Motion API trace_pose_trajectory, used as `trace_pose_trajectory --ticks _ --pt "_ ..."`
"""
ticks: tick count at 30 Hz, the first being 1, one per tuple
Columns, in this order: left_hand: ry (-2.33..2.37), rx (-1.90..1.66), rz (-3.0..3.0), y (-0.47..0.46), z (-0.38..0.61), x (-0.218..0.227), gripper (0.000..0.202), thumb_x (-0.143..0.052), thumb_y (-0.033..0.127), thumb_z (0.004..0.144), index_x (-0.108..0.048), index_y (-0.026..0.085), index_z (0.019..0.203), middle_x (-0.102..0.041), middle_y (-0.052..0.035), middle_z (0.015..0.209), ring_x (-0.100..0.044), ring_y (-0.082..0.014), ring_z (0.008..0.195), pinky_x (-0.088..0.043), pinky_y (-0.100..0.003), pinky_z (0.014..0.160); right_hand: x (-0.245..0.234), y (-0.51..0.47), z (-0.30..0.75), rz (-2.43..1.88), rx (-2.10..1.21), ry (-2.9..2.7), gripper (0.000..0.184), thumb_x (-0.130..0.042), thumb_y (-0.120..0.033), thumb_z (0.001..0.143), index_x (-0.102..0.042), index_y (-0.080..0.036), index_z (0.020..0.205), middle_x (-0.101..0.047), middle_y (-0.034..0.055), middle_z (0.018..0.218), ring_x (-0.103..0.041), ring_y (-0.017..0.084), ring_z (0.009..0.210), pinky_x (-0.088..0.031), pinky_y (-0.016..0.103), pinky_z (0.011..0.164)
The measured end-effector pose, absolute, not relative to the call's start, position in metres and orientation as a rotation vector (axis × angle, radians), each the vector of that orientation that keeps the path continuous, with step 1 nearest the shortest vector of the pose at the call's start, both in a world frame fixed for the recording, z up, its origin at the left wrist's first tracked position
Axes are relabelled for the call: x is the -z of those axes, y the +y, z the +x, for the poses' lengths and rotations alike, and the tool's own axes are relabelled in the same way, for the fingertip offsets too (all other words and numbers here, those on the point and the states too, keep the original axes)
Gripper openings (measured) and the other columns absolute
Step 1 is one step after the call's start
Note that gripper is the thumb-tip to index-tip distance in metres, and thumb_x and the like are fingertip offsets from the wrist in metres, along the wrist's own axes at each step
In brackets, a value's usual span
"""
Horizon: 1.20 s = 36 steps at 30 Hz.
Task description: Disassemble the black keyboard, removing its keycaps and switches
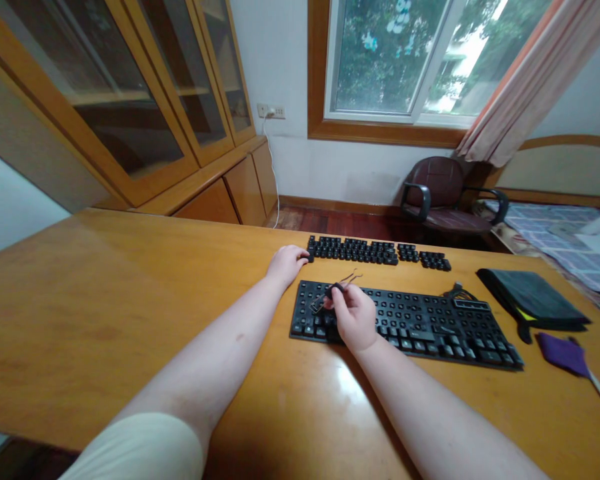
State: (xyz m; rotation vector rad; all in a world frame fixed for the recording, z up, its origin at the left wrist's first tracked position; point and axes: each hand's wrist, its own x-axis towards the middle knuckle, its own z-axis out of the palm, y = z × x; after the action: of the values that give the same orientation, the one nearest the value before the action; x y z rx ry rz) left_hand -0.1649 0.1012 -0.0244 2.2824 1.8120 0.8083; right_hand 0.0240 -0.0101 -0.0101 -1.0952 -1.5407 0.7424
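A black keyboard [405, 313] lies on the table in front of me, its upper rows stripped to the switches, keycaps still on the lower rows. My right hand [354, 315] hovers over the keyboard's left part, closed around a wire keycap puller [336, 289] with a dark handle and thin wire ends sticking out. Beyond the keyboard, loose black keycaps [353, 249] are laid out in rows and separate groups. At the left end of those rows, my left hand [286, 264] pinches a black keycap [309, 257] against the table, its fingers partly hidden.
On the wooden table [130, 300], a dark folded pouch [533, 299] lies to the right, with a purple brush-like item [564, 353] in front of it. A coiled cable [459, 292] rests on the keyboard's back edge. A chair [437, 193] stands past the table.
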Motion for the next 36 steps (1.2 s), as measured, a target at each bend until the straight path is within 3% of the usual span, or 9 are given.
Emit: trace_pose_trajectory --ticks 17,22,28,36 --pt "1.809 -0.898 2.195 0.100 -0.161 0.024 0.030 -0.064 0.023 0.075 -0.064 0.021 0.104 -0.063 -0.0056 0.105 -0.058 -0.0207 0.097 -0.045 -0.033 0.089 0.010 -0.010 0.025 -1.101 -0.713 -1.568 0.018 -0.049 -0.032 0.086 -0.057 -0.019 0.077 -0.066 0.0042 0.068 -0.064 0.016 0.061 -0.050 0.027 0.059" --pt "1.811 -0.919 2.140 0.100 -0.165 0.028 0.039 -0.067 0.025 0.072 -0.059 0.018 0.109 -0.059 -0.0065 0.104 -0.060 -0.0152 0.076 -0.050 -0.030 0.078 0.008 -0.011 0.024 -1.098 -0.730 -1.548 0.019 -0.049 -0.034 0.086 -0.058 -0.019 0.078 -0.066 0.0040 0.067 -0.064 0.017 0.060 -0.051 0.027 0.058" --pt "1.800 -0.972 2.106 0.100 -0.165 0.031 0.041 -0.068 0.022 0.070 -0.058 0.016 0.109 -0.058 -0.0063 0.102 -0.059 -0.0129 0.071 -0.050 -0.029 0.078 0.008 -0.010 0.024 -1.100 -0.725 -1.562 0.019 -0.048 -0.034 0.087 -0.057 -0.019 0.078 -0.066 0.0036 0.066 -0.064 0.016 0.060 -0.050 0.027 0.059" --pt "1.762 -1.206 2.059 0.069 -0.158 -0.004 0.023 -0.045 0.027 0.088 -0.064 0.017 0.097 -0.063 -0.0055 0.099 -0.058 -0.0159 0.088 -0.047 -0.028 0.082 -0.001 -0.005 0.025 -1.067 -0.714 -1.655 0.018 -0.044 -0.029 0.089 -0.056 -0.019 0.083 -0.067 0.0058 0.076 -0.064 0.017 0.068 -0.050 0.027 0.065"
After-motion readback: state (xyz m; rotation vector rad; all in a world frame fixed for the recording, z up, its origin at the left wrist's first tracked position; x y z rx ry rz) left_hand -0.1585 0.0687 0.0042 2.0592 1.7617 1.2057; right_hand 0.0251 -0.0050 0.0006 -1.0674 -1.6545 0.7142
